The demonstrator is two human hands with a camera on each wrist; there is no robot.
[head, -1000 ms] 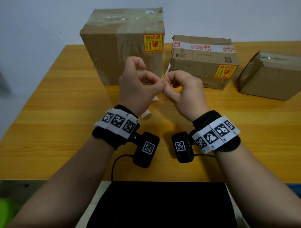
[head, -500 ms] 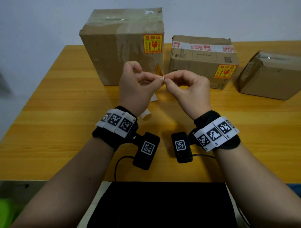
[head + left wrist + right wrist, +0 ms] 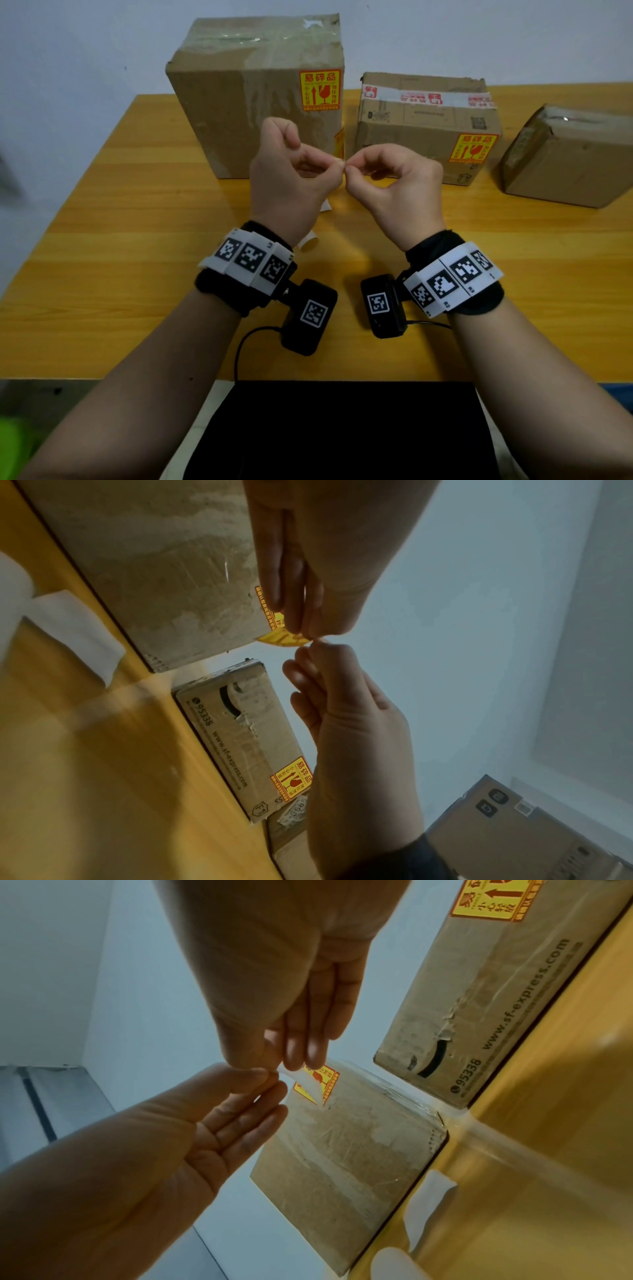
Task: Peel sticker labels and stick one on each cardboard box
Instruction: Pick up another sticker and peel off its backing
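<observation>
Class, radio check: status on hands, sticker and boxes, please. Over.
Left hand and right hand both pinching one yellow sticker, backing half peeled. Tall box and middle box labelled; right box shows none. Nothing in the way.

three boxes [image 3: 428,126] on table [image 3: 137,240], hands [image 3: 287,181] before them

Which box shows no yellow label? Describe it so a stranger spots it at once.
Three cardboard boxes stand in a row at the back of the yellow wooden table. Take the box at the far right, turned at an angle. Unlike the tall box and the middle box, it shows no yellow-and-red label.
</observation>
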